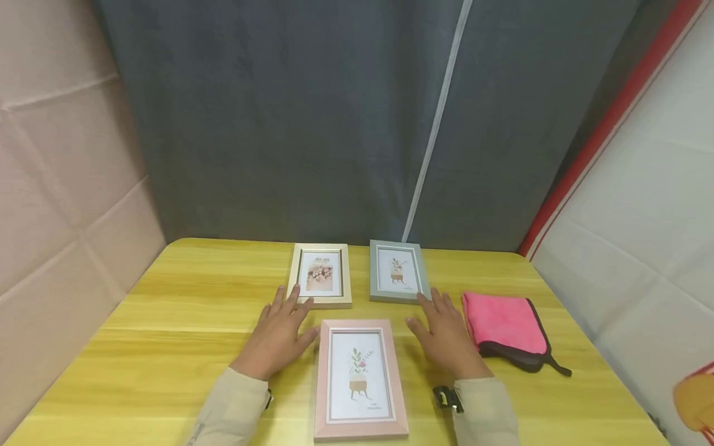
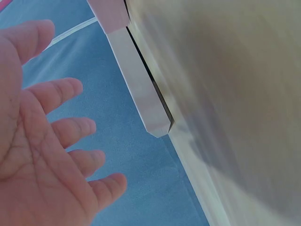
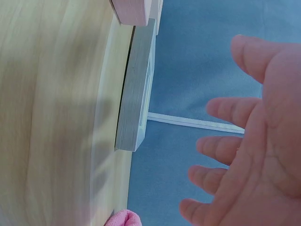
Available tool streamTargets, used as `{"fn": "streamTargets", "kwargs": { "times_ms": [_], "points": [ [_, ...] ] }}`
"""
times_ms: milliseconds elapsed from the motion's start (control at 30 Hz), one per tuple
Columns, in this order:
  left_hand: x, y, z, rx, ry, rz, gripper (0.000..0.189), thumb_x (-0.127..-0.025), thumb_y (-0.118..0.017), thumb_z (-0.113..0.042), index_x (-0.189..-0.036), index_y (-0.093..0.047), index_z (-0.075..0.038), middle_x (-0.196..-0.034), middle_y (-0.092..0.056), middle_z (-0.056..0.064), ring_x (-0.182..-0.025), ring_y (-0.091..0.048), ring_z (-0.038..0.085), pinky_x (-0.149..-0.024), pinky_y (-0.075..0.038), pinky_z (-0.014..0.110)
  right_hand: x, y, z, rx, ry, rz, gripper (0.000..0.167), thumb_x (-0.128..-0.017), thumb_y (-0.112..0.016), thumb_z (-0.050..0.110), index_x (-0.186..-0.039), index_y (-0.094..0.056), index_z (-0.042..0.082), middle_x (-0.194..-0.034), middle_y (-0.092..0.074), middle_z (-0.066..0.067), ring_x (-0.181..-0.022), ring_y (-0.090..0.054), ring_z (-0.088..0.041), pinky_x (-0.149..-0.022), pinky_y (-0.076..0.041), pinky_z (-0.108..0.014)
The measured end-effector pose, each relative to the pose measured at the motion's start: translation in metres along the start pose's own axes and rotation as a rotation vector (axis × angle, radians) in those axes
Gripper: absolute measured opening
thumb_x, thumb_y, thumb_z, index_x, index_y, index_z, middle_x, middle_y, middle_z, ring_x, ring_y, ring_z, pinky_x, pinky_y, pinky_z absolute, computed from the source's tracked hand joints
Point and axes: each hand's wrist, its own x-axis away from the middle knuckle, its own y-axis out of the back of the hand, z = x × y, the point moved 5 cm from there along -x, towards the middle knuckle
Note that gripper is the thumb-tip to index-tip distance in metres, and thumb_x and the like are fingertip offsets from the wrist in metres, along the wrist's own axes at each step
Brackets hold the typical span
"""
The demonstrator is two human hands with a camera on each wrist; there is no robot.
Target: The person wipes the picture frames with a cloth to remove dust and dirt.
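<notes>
Both hands hover over the table with fingers spread, holding nothing. My left hand (image 1: 279, 337) is nearest the cream-gold picture frame (image 1: 347, 279), its fingertips overlapping that frame's lower left corner in the head view. My right hand (image 1: 448, 337) is near the grey-green picture frame (image 1: 375, 272), by its lower right corner. Between the wrists lies a larger pink picture frame (image 1: 323, 384) with a potted-plant print. All the frames lie face up. In the wrist views, the left palm (image 2: 37, 155) and right palm (image 3: 268, 150) appear apart from the frames and the tabletop.
A folded pink cloth (image 1: 504, 322) with dark edging and a loop lies right of my right hand. The yellow wood-grain table (image 1: 167, 322) meets a dark grey curtain (image 1: 279, 124) at the back. Light fabric hangs at both sides.
</notes>
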Motion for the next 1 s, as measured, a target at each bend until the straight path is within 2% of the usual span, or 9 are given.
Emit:
{"fn": "streamTargets", "kwargs": {
  "times_ms": [167, 300, 400, 533, 667, 833, 933, 1000],
  "points": [
    [0.001, 0.001, -0.001, 0.016, -0.008, 0.007, 0.058, -0.096, -0.063, -0.041, -0.141, -0.054, -0.006, -0.155, -0.032, 0.023, -0.146, -0.014, 0.046, -0.109, -0.024, 0.067, 0.001, 0.001, 0.000, 0.001, 0.006, -0.011, 0.063, -0.100, -0.057, 0.040, -0.148, -0.044, 0.002, -0.156, -0.026, -0.029, -0.143, -0.019, -0.051, -0.112, -0.012, -0.067],
    [0.001, 0.002, -0.001, 0.064, 0.019, 0.049, 0.056, -0.096, -0.064, -0.040, -0.137, -0.057, -0.003, -0.150, -0.039, 0.025, -0.142, -0.026, 0.046, -0.109, -0.029, 0.062, 0.000, 0.001, -0.002, -0.005, 0.006, 0.002, 0.063, -0.100, -0.056, 0.040, -0.149, -0.042, 0.003, -0.157, -0.025, -0.028, -0.143, -0.018, -0.050, -0.112, -0.014, -0.065],
    [0.002, 0.000, -0.001, 0.125, 0.063, 0.136, 0.053, -0.095, -0.065, -0.040, -0.131, -0.061, -0.001, -0.143, -0.048, 0.023, -0.135, -0.041, 0.043, -0.108, -0.035, 0.056, 0.001, 0.005, -0.007, -0.030, -0.009, 0.015, 0.063, -0.100, -0.056, 0.038, -0.150, -0.040, 0.002, -0.157, -0.027, -0.027, -0.144, -0.020, -0.047, -0.113, -0.017, -0.063],
    [0.008, -0.005, -0.002, 0.183, 0.112, 0.282, 0.055, -0.090, -0.069, -0.043, -0.122, -0.066, 0.001, -0.129, -0.058, 0.018, -0.118, -0.056, 0.035, -0.100, -0.044, 0.050, 0.008, 0.023, -0.021, -0.060, 0.000, 0.001, 0.059, -0.100, -0.059, 0.028, -0.147, -0.042, -0.003, -0.151, -0.036, -0.029, -0.141, -0.028, -0.046, -0.111, -0.023, -0.062],
    [0.014, -0.004, -0.002, 0.210, 0.133, 0.351, 0.057, -0.083, -0.076, -0.045, -0.113, -0.069, 0.003, -0.117, -0.061, 0.014, -0.103, -0.060, 0.028, -0.093, -0.049, 0.048, 0.017, 0.042, -0.044, 0.022, 0.049, 0.006, 0.056, -0.096, -0.063, 0.019, -0.142, -0.046, -0.007, -0.145, -0.040, -0.035, -0.135, -0.034, -0.052, -0.107, -0.029, -0.064],
    [0.017, 0.002, -0.001, 0.224, 0.123, 0.367, 0.060, -0.080, -0.079, -0.047, -0.112, -0.069, 0.003, -0.126, -0.057, 0.019, -0.110, -0.058, 0.033, -0.097, -0.047, 0.050, 0.025, 0.051, -0.083, 0.186, -0.017, 0.146, 0.067, -0.084, -0.066, 0.015, -0.144, -0.044, -0.005, -0.147, -0.030, -0.041, -0.133, -0.022, -0.064, -0.100, -0.021, -0.078],
    [0.018, 0.001, 0.001, 0.237, 0.111, 0.391, 0.062, -0.079, -0.079, -0.048, -0.114, -0.068, 0.002, -0.134, -0.052, 0.024, -0.119, -0.054, 0.039, -0.100, -0.044, 0.053, 0.024, 0.048, -0.105, 0.223, -0.073, 0.262, 0.077, -0.079, -0.068, 0.017, -0.147, -0.040, -0.002, -0.150, -0.025, -0.040, -0.134, -0.016, -0.065, -0.097, -0.015, -0.082],
    [0.021, -0.001, 0.002, 0.251, 0.110, 0.417, 0.064, -0.079, -0.079, -0.049, -0.116, -0.068, 0.001, -0.138, -0.049, 0.025, -0.121, -0.053, 0.040, -0.101, -0.043, 0.054, 0.023, 0.044, -0.117, 0.229, -0.098, 0.327, 0.080, -0.078, -0.070, 0.017, -0.149, -0.038, 0.000, -0.151, -0.025, -0.037, -0.135, -0.016, -0.064, -0.097, -0.016, -0.082]
  ]
}}
